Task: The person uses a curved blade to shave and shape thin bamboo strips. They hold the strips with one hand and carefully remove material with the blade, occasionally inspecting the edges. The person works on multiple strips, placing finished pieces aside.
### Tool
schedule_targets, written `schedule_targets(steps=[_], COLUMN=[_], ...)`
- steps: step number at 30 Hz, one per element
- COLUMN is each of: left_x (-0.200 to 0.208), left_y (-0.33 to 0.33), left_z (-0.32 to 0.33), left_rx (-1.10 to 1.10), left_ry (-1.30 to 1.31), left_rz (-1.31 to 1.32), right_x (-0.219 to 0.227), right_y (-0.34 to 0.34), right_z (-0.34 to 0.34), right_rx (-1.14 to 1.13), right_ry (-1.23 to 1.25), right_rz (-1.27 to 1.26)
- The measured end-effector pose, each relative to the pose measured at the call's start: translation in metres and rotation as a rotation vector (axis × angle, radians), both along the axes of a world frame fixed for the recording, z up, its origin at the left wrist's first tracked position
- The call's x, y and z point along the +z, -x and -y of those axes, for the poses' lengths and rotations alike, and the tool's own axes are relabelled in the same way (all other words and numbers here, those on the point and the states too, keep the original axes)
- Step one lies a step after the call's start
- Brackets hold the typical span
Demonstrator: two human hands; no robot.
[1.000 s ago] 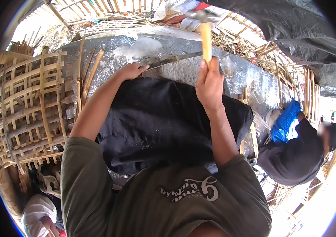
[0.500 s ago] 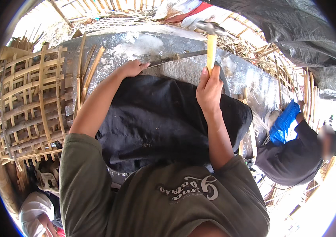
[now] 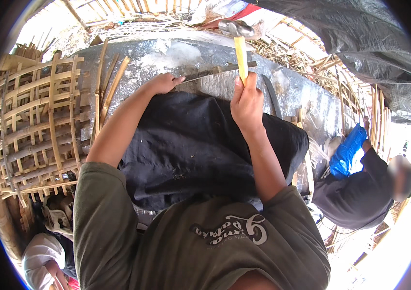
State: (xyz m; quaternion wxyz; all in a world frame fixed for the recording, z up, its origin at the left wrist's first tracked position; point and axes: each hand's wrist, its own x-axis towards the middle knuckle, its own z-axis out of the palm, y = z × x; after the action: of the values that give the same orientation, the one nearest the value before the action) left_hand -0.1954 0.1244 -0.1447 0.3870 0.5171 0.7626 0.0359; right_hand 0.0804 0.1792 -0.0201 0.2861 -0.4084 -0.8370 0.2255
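My right hand (image 3: 248, 101) is wrapped round the yellow handle of a hammer (image 3: 240, 50), its metal head raised at the far end. My left hand (image 3: 163, 84) is closed on the near end of a long, narrow dark strip (image 3: 220, 70), which points to the right across the grey surface. Whether that strip is metal or bamboo I cannot tell. The hammer's handle crosses in front of it. Just right of my right hand lies a curved dark blade (image 3: 272, 96). Black cloth (image 3: 191, 140) covers my lap below both hands.
A woven bamboo panel (image 3: 41, 125) stands at the left, with loose bamboo strips (image 3: 113, 89) beside it. The grey sheet-like surface (image 3: 307, 92) spreads beyond my lap. On the right sits a person (image 3: 355, 198) with a blue bag (image 3: 348, 152); another person (image 3: 43, 258) is at lower left.
The hammer and my right hand have moved left, uncovering the strip's right end and more of the curved blade. My left hand has hardly moved.
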Motion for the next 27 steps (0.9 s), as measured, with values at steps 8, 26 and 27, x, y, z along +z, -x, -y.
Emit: schedule_targets(steps=[8, 26, 27], left_x=[-0.029, 0.059, 0.089], left_y=[0.005, -0.014, -0.019], left_z=[-0.005, -0.004, -0.002], left_rx=[-0.063, 0.032, 0.027], left_ry=[-0.049, -0.040, -0.038], left_rz=[-0.026, -0.269, -0.338], right_x=[-0.071, 0.005, 0.021], right_y=[-0.002, -0.032, -0.035], right_z=[-0.017, -0.012, -0.010], right_rx=[0.043, 0.021, 0.014], right_ry=[0.001, -0.014, -0.006], right_rz=[0.348, 0.289, 0.236])
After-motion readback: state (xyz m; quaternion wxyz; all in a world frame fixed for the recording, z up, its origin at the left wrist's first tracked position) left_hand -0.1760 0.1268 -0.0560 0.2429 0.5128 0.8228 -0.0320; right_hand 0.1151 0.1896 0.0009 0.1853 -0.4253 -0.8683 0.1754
